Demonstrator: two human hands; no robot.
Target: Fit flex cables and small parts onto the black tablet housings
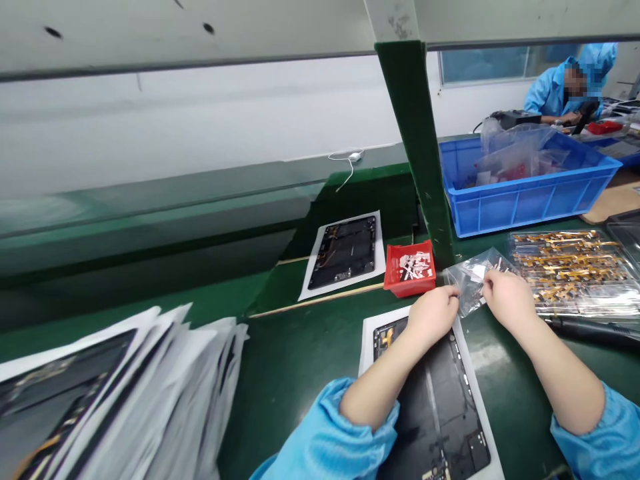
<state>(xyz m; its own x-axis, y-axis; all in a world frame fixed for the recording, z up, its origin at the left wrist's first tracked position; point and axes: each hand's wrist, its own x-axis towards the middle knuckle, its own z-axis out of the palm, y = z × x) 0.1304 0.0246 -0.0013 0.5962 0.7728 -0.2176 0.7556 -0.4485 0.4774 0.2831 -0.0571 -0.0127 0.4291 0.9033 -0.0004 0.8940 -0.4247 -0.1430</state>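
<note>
A small clear plastic bag [467,280] is stretched between my hands above the green tabletop, with small pale pieces inside. My left hand [434,311] pinches the bag's left edge, fingers closed. On the bag's other side my right hand [508,300] is closed too, its fingertips at the plastic; any small piece between them is hidden. Beneath my left forearm lies a black tablet housing [440,393] with inner parts exposed, on a white sheet [367,343]. Just beyond my left hand stands a red bin [410,288] of small white pieces.
Stacked housings between white sheets [165,393] stand at left. Another housing [345,250] lies behind. A green post [417,147] rises beside a blue crate [535,200] of plastic bags. Flex cables fill a clear tray [575,267], near a black tool [595,330]. A co-worker [555,90] sits far right.
</note>
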